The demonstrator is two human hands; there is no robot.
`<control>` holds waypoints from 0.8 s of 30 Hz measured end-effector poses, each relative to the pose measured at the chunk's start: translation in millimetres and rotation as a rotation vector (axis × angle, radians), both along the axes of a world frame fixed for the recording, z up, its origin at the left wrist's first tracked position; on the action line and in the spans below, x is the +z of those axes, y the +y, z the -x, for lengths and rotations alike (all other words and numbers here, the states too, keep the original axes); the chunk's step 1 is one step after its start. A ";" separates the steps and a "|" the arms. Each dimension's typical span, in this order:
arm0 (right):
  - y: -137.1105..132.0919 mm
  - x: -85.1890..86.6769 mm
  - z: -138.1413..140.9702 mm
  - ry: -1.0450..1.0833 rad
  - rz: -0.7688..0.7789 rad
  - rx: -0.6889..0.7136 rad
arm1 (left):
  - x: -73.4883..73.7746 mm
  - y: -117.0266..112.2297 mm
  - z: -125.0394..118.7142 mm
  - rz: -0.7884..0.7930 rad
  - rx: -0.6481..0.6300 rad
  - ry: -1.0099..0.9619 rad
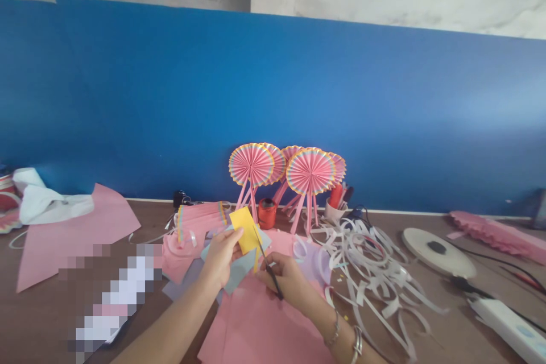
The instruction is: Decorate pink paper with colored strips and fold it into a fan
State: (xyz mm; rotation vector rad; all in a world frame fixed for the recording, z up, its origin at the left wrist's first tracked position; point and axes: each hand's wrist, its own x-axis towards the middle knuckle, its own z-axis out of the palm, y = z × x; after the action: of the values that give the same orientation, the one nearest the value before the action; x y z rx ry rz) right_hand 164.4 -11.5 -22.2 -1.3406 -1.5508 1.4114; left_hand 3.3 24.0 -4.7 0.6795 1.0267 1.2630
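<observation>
My left hand (222, 254) pinches the lower left edge of a small yellow sheet of paper (242, 226), held up over the desk. In my right hand (282, 277) is a pair of scissors with dark handles (274, 281). Their blades lie along the right edge of the yellow sheet, and a narrow yellow strip (256, 260) hangs beside them. Beneath both hands spread large pink sheets (264, 324), with pale blue paper (242, 273) and lilac paper (313, 264) among them.
Round pleated pink paper fans (310, 172) lean against the blue partition (170, 91) behind a red tape roll (267, 214). Curled white strips (371, 250) heap at the right, near a cream round plate (439, 251) and a white power strip (512, 324). Pink paper (81, 239) lies left.
</observation>
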 end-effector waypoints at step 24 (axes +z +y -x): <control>0.4 3.5 0.3 0.015 0.003 -0.030 | 3.6 -3.3 -1.4 0.026 -0.036 -0.024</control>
State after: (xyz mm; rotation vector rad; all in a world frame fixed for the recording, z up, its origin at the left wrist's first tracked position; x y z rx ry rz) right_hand 164.2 -11.1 -18.8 -1.3471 -1.5133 1.4031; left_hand 4.6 20.7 -1.1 0.6592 1.0056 1.2216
